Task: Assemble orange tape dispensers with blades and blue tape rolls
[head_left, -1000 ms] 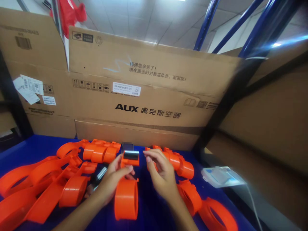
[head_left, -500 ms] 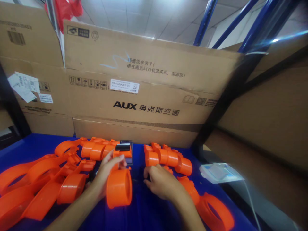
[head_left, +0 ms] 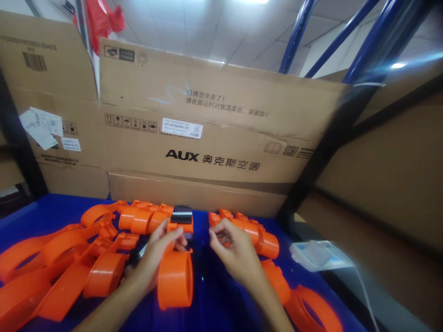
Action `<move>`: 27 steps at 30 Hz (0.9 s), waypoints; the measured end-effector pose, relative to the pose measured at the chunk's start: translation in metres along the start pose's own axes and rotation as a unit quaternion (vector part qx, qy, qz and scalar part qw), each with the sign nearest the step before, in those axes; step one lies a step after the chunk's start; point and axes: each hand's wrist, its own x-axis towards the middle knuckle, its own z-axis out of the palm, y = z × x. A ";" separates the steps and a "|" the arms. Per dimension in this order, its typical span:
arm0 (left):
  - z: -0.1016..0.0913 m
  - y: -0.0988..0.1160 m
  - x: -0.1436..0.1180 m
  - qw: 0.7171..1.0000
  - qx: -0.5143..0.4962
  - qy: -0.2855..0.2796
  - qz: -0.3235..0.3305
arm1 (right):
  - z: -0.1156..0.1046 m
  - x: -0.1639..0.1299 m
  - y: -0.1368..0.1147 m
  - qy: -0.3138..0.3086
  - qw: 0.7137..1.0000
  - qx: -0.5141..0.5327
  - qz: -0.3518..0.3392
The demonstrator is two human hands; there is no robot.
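Orange tape dispenser [head_left: 175, 282] is sitting in this person's left hand [head_left: 157, 251], so going by the head view that hand's gripping it below the black bar [head_left: 181, 218], ring hanging over the blue table [head_left: 207, 299]. Right hand [head_left: 233, 249] is hovering nearby, fingertips curling close; can't tell if they're pinching anything. More orange dispensers [head_left: 105, 275] are lying either side, AUX carton [head_left: 214, 184] standing behind.

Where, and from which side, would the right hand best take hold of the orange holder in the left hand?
I'd grip the orange holder by its broad round ring, coming from the right: the right hand is on that side, the ring's curved wall looks uncovered, and the left hand covers part of the narrower neck.
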 end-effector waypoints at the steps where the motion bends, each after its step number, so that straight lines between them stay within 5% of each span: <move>1: 0.001 0.000 -0.001 1.000 0.006 0.002 0.003 | 0.002 0.000 -0.001 0.014 1.000 0.020 -0.001; 11: 0.015 0.006 -0.016 0.997 0.067 -0.031 0.020 | 0.036 -0.008 -0.007 0.118 0.975 0.187 -0.014; 21: 0.019 0.008 -0.018 0.996 0.070 -0.032 0.042 | 0.054 -0.010 -0.003 0.222 0.962 0.155 -0.045; 27: 0.019 0.009 -0.019 0.997 0.070 -0.022 0.038 | 0.054 -0.008 -0.007 0.197 0.967 0.150 -0.051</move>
